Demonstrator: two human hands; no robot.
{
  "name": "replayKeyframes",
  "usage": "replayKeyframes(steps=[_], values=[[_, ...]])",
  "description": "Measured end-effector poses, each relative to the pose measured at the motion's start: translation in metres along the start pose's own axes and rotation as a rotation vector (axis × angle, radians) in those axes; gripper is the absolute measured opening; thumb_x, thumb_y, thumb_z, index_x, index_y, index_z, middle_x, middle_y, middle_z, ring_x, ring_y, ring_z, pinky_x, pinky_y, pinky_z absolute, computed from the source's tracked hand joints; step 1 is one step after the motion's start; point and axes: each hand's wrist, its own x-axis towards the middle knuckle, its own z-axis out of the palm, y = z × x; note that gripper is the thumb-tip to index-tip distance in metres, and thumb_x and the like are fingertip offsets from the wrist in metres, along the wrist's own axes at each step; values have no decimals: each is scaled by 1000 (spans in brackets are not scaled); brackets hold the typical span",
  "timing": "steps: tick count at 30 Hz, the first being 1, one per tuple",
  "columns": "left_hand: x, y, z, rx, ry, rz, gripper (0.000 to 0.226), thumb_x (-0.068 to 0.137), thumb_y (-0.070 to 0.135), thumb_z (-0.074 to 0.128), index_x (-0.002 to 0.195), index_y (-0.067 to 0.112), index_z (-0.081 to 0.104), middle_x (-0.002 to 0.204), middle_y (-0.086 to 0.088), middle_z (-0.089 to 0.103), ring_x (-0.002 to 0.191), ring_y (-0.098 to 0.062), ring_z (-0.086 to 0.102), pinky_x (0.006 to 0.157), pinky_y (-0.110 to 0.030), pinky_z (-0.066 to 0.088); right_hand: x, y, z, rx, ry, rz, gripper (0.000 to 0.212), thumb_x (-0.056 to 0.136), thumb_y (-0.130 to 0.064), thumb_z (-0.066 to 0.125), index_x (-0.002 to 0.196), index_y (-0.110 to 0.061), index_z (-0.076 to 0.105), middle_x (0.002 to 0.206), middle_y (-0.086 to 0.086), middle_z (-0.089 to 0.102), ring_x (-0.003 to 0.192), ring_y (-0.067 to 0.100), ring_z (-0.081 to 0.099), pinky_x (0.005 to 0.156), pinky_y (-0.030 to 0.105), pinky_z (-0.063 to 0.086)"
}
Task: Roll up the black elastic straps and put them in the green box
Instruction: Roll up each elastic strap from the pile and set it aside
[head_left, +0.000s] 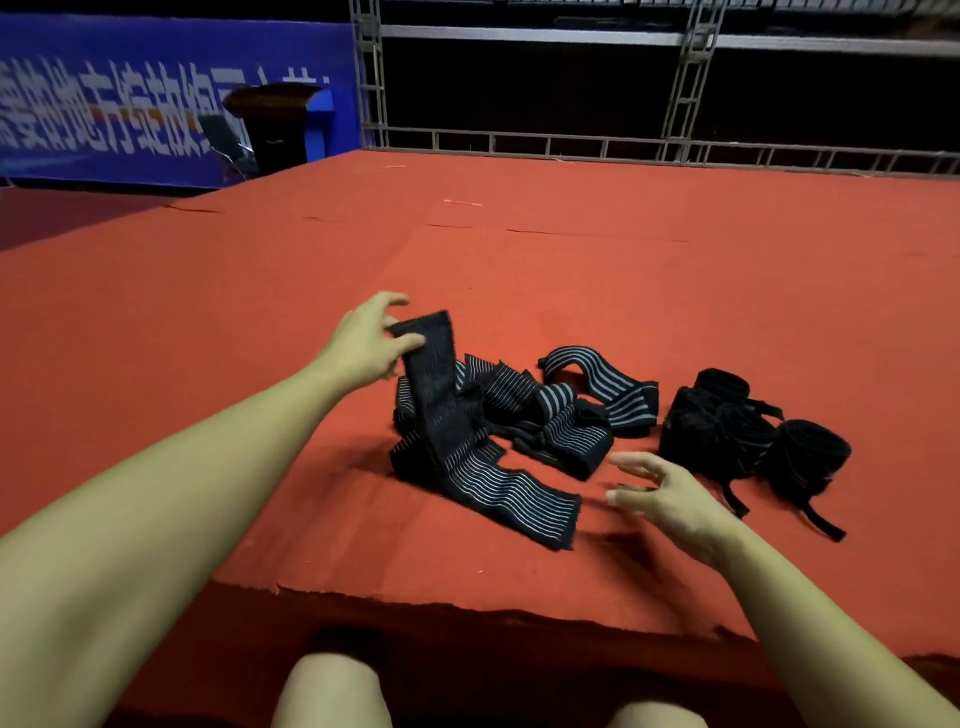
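Left hand (366, 343) pinches one end of a striped strap (441, 415), lifted from the heap on the red worktop (208, 364). Right hand (660, 493) hovers, grip spread. Risk: tangled neighbours drag along.

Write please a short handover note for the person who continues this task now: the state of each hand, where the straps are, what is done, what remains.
Left hand pinches one end of a striped strap, lifted from the loose pile.
Right hand is open, hovering above the red surface, holding nothing.
Rolled black straps lie right of the pile.
Green box is not in view.
Done: some straps appear rolled. Left: roll the loose ones, box everything.
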Motion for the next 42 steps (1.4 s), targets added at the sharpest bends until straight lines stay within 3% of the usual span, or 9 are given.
replayKeyframes(steps=[4,10,16,26,29,33,37,40,42], values=[[16,50,9,115,-125,173,27,91,24,78,117,19,69,98,-2,75,50,-13,67,46,-25,50,13,-3,27,-116,106,-95,44,82,-18,86,123,-23,68,120,2,72,110,14,69,89,30,59],[12,116,5,-101,-313,320,17,91,19,78,103,8,71,69,1,73,50,-14,61,43,-24,41,34,-88,67,80,-60,-305,83,79,-31,87,149,-23,44,142,-6,59,133,5,54,106,23,45],[22,150,1,-346,-165,293,19,91,12,77,105,1,70,76,-13,71,49,-15,65,43,-25,50,26,-145,77,185,-116,-336,27,89,-25,79,105,-5,73,101,10,78,95,28,75,83,38,59],[62,115,31,-376,-2,110,19,92,12,77,107,4,69,79,-16,74,64,-28,76,61,-35,63,-9,-30,85,189,-225,-9,30,87,-25,77,102,0,74,100,15,77,91,24,73,83,37,58],[69,99,62,-351,5,68,18,92,14,76,107,7,70,88,-15,75,65,-25,77,64,-36,64,-5,0,90,134,-116,69,40,84,-34,80,101,1,74,98,16,78,89,27,75,86,41,60],[75,76,104,-315,19,18,11,93,15,76,102,11,71,89,-11,76,66,-19,76,65,-35,64,1,26,98,-48,-30,38,25,87,-30,82,98,-9,74,92,2,80,86,17,77,80,34,59],[79,60,133,-300,-62,-32,18,95,15,73,111,13,67,113,-17,74,82,-21,78,73,-35,63,6,33,98,-155,14,8,36,83,-37,85,110,-19,69,101,-5,79,92,7,75,88,35,60],[78,48,140,-202,-283,41,66,97,20,71,154,21,39,164,-11,33,129,-27,59,106,-42,51,10,37,98,-182,50,22,45,80,-39,86,115,-22,65,107,-9,76,95,4,73,91,33,58],[72,39,142,-163,-359,81,79,97,20,70,162,25,24,172,-7,9,143,-27,45,116,-37,39,14,39,98,-179,53,34,48,78,-41,87,117,-22,65,109,-9,75,97,5,73,94,35,57]])
